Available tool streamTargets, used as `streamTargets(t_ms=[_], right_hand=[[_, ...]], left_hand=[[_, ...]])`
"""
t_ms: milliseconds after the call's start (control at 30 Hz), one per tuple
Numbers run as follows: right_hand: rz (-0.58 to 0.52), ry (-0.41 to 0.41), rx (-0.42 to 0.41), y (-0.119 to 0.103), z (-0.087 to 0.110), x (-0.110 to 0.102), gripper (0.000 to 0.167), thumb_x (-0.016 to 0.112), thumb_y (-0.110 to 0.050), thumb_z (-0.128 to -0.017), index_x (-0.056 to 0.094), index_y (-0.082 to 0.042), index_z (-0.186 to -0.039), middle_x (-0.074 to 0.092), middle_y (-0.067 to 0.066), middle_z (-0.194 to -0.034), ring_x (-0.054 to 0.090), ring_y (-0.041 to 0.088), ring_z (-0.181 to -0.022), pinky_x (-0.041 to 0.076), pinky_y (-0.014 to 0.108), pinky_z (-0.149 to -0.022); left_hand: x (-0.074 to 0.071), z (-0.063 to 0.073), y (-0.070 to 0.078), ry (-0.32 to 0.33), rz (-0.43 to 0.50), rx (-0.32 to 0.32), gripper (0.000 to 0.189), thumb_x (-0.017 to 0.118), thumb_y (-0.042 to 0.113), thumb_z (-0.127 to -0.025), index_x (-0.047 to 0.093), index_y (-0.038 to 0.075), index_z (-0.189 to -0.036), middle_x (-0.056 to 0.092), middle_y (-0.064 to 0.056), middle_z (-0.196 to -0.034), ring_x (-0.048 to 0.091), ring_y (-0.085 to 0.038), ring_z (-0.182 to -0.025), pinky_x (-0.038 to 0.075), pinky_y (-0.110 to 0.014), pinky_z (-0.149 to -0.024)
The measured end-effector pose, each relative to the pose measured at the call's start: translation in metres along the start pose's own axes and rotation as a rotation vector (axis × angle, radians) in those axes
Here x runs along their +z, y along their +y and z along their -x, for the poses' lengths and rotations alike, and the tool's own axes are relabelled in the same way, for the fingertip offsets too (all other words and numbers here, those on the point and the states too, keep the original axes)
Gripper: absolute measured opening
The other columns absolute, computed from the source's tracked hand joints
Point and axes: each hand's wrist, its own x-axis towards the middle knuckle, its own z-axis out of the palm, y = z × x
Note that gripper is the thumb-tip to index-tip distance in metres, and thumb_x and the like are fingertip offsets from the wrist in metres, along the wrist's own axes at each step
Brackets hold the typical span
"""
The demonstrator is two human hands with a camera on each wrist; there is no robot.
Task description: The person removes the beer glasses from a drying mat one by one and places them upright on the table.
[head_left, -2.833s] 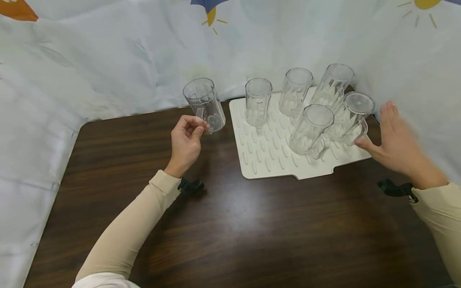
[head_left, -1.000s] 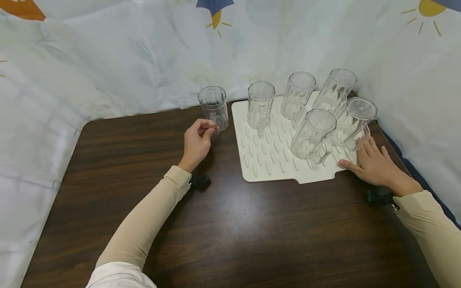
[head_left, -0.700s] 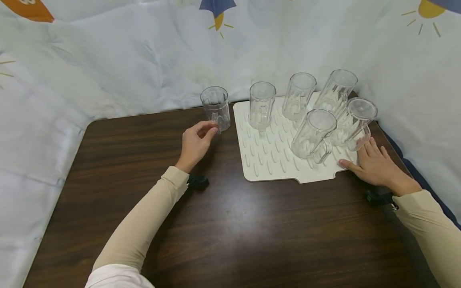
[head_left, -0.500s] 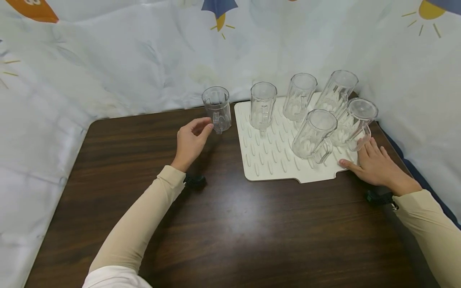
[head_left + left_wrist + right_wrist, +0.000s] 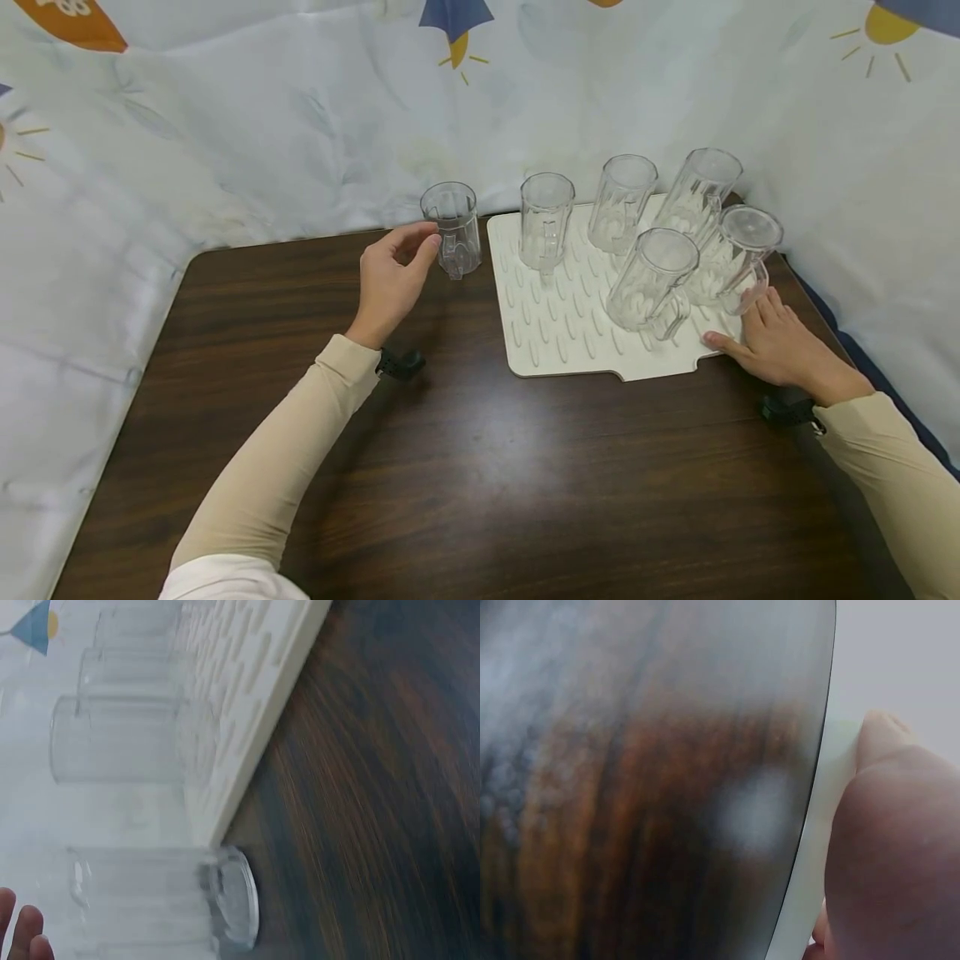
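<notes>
A clear glass mug [image 5: 463,237] stands upright on the dark wooden table, just left of a white ridged drying mat [image 5: 551,333]. My left hand [image 5: 392,279] is beside this mug's left side, thumb and fingers apart and holding nothing. In the left wrist view, fingertips [image 5: 28,930] show at the lower left, near the mug [image 5: 150,900]. My right hand [image 5: 783,346] lies flat at the mat's near right corner, thumb spread on its edge. Its fingertips are partly behind the handle of a mug [image 5: 750,229] whose top looks closed. The right wrist view shows mainly the thumb [image 5: 892,847].
Several more clear mugs stand on the mat, among them one at the left [image 5: 546,221] and one near the front [image 5: 652,279]. A white patterned curtain [image 5: 315,125] hangs behind the table and down both sides. The table surface [image 5: 495,475] stretches out in front.
Earlier my left hand held the mug by its handle; the mug shifted right, then my fingers let go and drew back left and up. My right hand came down onto the mat's corner.
</notes>
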Motion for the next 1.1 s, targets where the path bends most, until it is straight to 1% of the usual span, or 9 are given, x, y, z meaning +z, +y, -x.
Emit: streamTargets(t_ms=[233, 400, 533, 600, 667, 767, 933, 1000, 1100], right_hand=[[0.007, 0.010, 0.001, -0.001, 0.001, -0.001, 0.108, 0.041, -0.062, -0.106, -0.004, 0.026, -0.152, -0.014, 0.047, -0.160, -0.008, 0.065, -0.151, 0.008, 0.080, -0.121], [0.023, 0.001, 0.004, -0.003, 0.000, -0.001, 0.110, 0.040, -0.064, -0.105, -0.003, 0.026, -0.152, -0.013, 0.047, -0.160, -0.007, 0.065, -0.151, 0.006, 0.079, -0.122], [0.035, -0.005, 0.010, -0.003, 0.000, -0.001, 0.110, 0.040, -0.064, -0.105, -0.003, 0.025, -0.152, -0.014, 0.046, -0.161, -0.007, 0.064, -0.152, 0.006, 0.078, -0.123], [0.029, -0.004, 0.012, -0.003, 0.000, -0.001, 0.109, 0.041, -0.063, -0.105, -0.003, 0.025, -0.152, -0.014, 0.046, -0.161, -0.007, 0.064, -0.152, 0.006, 0.078, -0.123], [0.023, -0.004, 0.012, -0.003, 0.000, -0.002, 0.110, 0.041, -0.064, -0.105, -0.003, 0.025, -0.152, -0.013, 0.046, -0.161, -0.007, 0.064, -0.152, 0.006, 0.078, -0.123], [0.021, 0.000, 0.014, -0.003, 0.000, -0.002, 0.111, 0.042, -0.064, -0.105, -0.003, 0.025, -0.152, -0.011, 0.047, -0.161, -0.006, 0.064, -0.152, 0.007, 0.078, -0.123], [0.021, -0.004, 0.021, -0.004, -0.001, -0.002, 0.112, 0.042, -0.065, -0.104, -0.003, 0.026, -0.152, -0.013, 0.046, -0.161, -0.006, 0.064, -0.152, 0.005, 0.078, -0.123], [0.020, -0.007, 0.023, -0.003, -0.001, -0.002, 0.112, 0.041, -0.066, -0.104, -0.004, 0.026, -0.152, -0.014, 0.046, -0.161, -0.007, 0.064, -0.152, 0.004, 0.078, -0.123], [0.022, -0.006, 0.022, -0.002, -0.001, -0.001, 0.112, 0.041, -0.066, -0.104, -0.004, 0.026, -0.152, -0.014, 0.046, -0.161, -0.008, 0.064, -0.152, 0.005, 0.078, -0.123]], left_hand=[[0.016, 0.005, 0.017, -0.050, -0.027, 0.058, 0.028, 0.067, 0.027, -0.101, 0.075, 0.010, -0.121, 0.078, -0.008, -0.115, 0.069, -0.014, -0.096, 0.052, -0.025, -0.077], [0.031, 0.009, 0.029, -0.108, -0.002, 0.079, 0.029, 0.067, 0.025, -0.102, 0.074, 0.011, -0.126, 0.077, -0.007, -0.123, 0.072, -0.020, -0.106, 0.058, -0.030, -0.084], [0.048, 0.012, 0.038, -0.162, 0.023, 0.093, 0.032, 0.067, 0.025, -0.101, 0.071, 0.011, -0.131, 0.075, -0.006, -0.129, 0.073, -0.021, -0.109, 0.059, -0.032, -0.092], [0.057, 0.014, 0.041, -0.190, 0.028, 0.102, 0.033, 0.067, 0.025, -0.101, 0.071, 0.011, -0.131, 0.075, -0.006, -0.129, 0.073, -0.020, -0.109, 0.058, -0.030, -0.090], [0.065, 0.017, 0.044, -0.220, 0.034, 0.109, 0.034, 0.067, 0.025, -0.101, 0.071, 0.010, -0.132, 0.075, -0.005, -0.129, 0.074, -0.020, -0.109, 0.057, -0.029, -0.083], [0.076, 0.023, 0.047, -0.269, 0.044, 0.102, 0.035, 0.066, 0.026, -0.102, 0.070, 0.011, -0.133, 0.074, -0.004, -0.131, 0.073, -0.020, -0.111, 0.055, -0.027, -0.078], [0.092, 0.031, 0.052, -0.336, 0.064, 0.067, 0.034, 0.067, 0.028, -0.101, 0.071, 0.016, -0.133, 0.073, -0.001, -0.133, 0.072, -0.018, -0.113, 0.061, -0.031, -0.091], [0.098, 0.033, 0.053, -0.353, 0.066, 0.069, 0.033, 0.067, 0.029, -0.101, 0.071, 0.016, -0.132, 0.074, -0.001, -0.133, 0.071, -0.018, -0.112, 0.060, -0.035, -0.094], [0.107, 0.037, 0.054, -0.374, 0.069, 0.081, 0.033, 0.067, 0.028, -0.102, 0.071, 0.016, -0.132, 0.073, 0.000, -0.133, 0.072, -0.017, -0.112, 0.060, -0.034, -0.096]])
